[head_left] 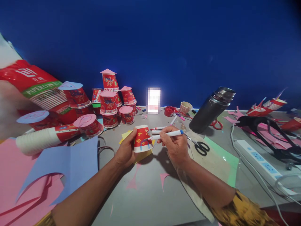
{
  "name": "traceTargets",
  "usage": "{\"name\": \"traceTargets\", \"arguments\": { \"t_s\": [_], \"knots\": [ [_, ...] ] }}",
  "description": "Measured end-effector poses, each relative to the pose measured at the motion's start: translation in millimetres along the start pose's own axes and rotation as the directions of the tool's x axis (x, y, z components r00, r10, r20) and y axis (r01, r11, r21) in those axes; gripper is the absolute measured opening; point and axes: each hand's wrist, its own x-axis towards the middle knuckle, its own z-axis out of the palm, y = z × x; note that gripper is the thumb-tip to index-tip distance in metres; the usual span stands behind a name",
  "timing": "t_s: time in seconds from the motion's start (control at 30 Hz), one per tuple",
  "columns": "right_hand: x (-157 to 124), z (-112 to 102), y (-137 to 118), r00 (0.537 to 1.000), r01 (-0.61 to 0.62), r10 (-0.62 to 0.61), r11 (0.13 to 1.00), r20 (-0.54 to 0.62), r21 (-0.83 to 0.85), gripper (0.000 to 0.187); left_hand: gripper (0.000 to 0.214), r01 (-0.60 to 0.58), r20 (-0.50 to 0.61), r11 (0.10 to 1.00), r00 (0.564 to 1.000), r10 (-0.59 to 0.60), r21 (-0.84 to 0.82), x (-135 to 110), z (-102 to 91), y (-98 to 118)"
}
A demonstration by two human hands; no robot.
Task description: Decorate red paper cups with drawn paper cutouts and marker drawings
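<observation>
Upside down in my left hand (125, 150) is a red paper cup (141, 139) with yellow stars and blue marks near its rim. The fingers wrap round its left side. My right hand (175, 144) pinches a white marker pen (170, 134) with a blue end, its tip against or very near the cup's printed wall. Under the cup lie pieces of yellow paper (144, 156). More markers (158, 128) rest on the table just behind my right hand. Black-handled scissors (201, 148) lie to the right of that hand.
Stacked red cups with pink paper tops (108, 102) stand at the back left, beside a cup package (44, 88). Blue paper (80, 163) covers the left. On the right are a dark flask (209, 111), green paper (227, 160), a power strip (261, 163) and cables.
</observation>
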Motion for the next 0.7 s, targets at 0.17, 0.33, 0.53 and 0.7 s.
{"name": "traceTargets", "arguments": {
  "t_s": [0.17, 0.33, 0.53, 0.7],
  "knots": [
    [0.6, 0.4, -1.6, 1.000, -0.013, 0.013, 1.000, -0.001, 0.012, 0.017, 0.040, -0.005, -0.009, 1.000, 1.000, 0.005, -0.006, -1.5, 1.5, 1.1],
    [1.7, -0.3, -2.0, 1.000, 0.001, -0.001, 1.000, 0.000, 0.008, 0.019, 0.041, -0.004, 0.001, 1.000, 1.000, 0.004, -0.003, -0.9, 1.7, 1.1],
    [1.1, -0.3, -4.9, 1.000, -0.009, 0.009, 1.000, -0.002, 0.014, 0.022, 0.044, 0.006, -0.009, 1.000, 1.000, -0.006, -0.002, -2.9, 4.8, 2.6],
    [1.2, 0.3, -5.4, 1.000, 0.013, -0.013, 1.000, 0.009, 0.022, 0.019, 0.044, 0.001, 0.023, 1.000, 1.000, 0.000, -0.031, -3.4, 4.2, 1.9]
  ]
}}
